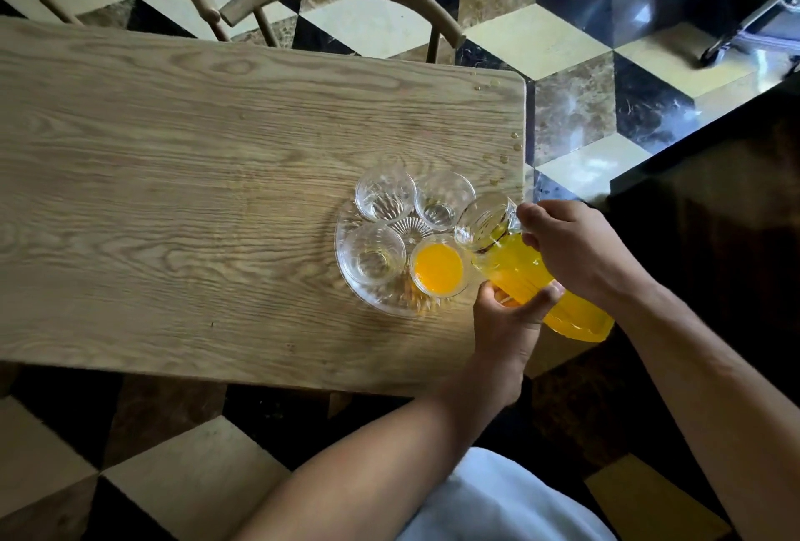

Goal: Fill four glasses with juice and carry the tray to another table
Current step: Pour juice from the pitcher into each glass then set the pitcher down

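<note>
With both hands, left hand [504,320] and right hand [575,250], clamped around the tilted jug [519,268] over the tray [353,276] on the tabletop [173,194], overtilting could flood the filled glass [438,270].

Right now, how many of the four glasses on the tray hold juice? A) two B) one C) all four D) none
B: only the near right glass on the tray shows orange juice; the other three look clear, while both hands, left and right, hold the tilted jug.
</note>
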The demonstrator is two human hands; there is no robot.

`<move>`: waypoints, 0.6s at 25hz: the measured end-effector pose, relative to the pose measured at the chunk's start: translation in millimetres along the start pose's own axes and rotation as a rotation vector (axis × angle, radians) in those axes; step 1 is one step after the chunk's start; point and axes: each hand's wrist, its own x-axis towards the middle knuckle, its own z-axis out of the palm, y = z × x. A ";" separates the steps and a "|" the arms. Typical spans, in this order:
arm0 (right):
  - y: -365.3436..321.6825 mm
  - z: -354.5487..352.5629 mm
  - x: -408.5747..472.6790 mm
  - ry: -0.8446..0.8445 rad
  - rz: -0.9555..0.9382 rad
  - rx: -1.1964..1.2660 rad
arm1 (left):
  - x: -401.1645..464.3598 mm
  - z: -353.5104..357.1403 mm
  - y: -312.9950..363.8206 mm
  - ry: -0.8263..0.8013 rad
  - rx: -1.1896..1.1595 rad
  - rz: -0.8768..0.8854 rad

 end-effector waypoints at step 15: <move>-16.9 -12.9 74.5 -0.098 -0.134 -0.278 | 44.9 51.0 16.3 0.134 -0.157 0.000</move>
